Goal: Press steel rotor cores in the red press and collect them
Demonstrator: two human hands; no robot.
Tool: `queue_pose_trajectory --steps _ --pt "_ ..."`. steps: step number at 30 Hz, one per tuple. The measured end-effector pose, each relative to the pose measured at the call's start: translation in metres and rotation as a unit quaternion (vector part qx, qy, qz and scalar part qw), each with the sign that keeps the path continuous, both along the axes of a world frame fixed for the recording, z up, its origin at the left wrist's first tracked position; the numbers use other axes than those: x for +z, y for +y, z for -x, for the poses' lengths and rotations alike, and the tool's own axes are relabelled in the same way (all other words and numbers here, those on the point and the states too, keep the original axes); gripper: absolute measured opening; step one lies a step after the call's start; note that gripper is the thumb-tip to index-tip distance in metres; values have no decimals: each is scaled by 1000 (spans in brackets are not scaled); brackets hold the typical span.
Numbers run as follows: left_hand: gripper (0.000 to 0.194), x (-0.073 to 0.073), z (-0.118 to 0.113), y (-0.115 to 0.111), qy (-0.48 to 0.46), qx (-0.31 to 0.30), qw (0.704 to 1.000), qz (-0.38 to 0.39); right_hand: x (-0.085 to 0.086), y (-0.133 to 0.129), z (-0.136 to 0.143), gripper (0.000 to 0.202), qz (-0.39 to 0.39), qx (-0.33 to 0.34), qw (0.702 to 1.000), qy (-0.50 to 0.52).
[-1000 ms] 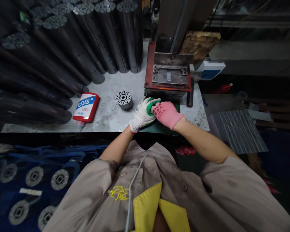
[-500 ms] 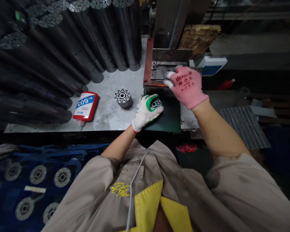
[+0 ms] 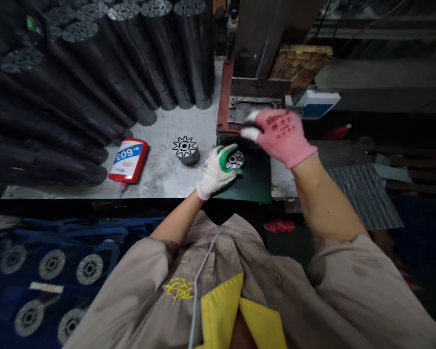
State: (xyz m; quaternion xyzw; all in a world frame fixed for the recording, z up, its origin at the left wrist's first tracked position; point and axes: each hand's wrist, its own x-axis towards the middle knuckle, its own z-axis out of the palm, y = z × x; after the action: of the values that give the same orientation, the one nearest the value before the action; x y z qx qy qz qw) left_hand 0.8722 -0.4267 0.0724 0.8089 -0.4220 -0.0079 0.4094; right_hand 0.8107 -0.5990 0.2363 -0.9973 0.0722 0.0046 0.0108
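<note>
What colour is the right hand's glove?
The glove is mostly pink, with some white; it shows in the head view.

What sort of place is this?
Probably a factory workshop: many tall, dark cylinders with slotted ends share a grey metal bench with a dark metal machine on a red base.

Red btl [image 3: 128, 161] w/ blue/wht label, upside-down "BT-603", lies on grey bench [image 3: 163, 177] at 9 o'clock, nozzle twd 6. Tall dark cyls [image 3: 167, 63] w/ slotted tops cluster 9 thru 11 o'clock. Worn wood blk [image 3: 302, 65] approx 1:30; wht box [image 3: 320, 103] w/ blue panel, 2 o'clock; blurry red item [image 3: 338, 132], 2:30. Striped grey sheet [image 3: 365, 196] just past 3. Small red pcs [image 3: 280, 226], 4 o'clock. Blue rack [image 3: 105, 234] w/ round slotted parts [image 3: 52, 264], 8 o'clock.
</note>
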Motion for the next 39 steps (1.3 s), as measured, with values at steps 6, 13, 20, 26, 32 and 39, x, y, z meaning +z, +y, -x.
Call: queue_pose_trajectory --steps 6,13,20,26,32,39 --pt "90 13 -6 12 31 -103 993 37 -4 -12 -10 55 50 -40 996 -66" --pt "81 8 6 -2 -23 -27 999 -35 -38 19 30 38 -20 9 998 55" --pt "67 9 3 0 -22 -52 998 -30 -30 64 12 44 59 65 964 252" --pt "62 7 4 -8 49 -26 997 58 -12 22 8 43 23 15 994 109" --pt "58 12 13 -17 31 54 998 13 -25 -27 -21 65 72 -39 990 -114" --pt "82 3 11 -12 -2 32 999 -19 -38 -6 16 46 10 -8 999 -44"
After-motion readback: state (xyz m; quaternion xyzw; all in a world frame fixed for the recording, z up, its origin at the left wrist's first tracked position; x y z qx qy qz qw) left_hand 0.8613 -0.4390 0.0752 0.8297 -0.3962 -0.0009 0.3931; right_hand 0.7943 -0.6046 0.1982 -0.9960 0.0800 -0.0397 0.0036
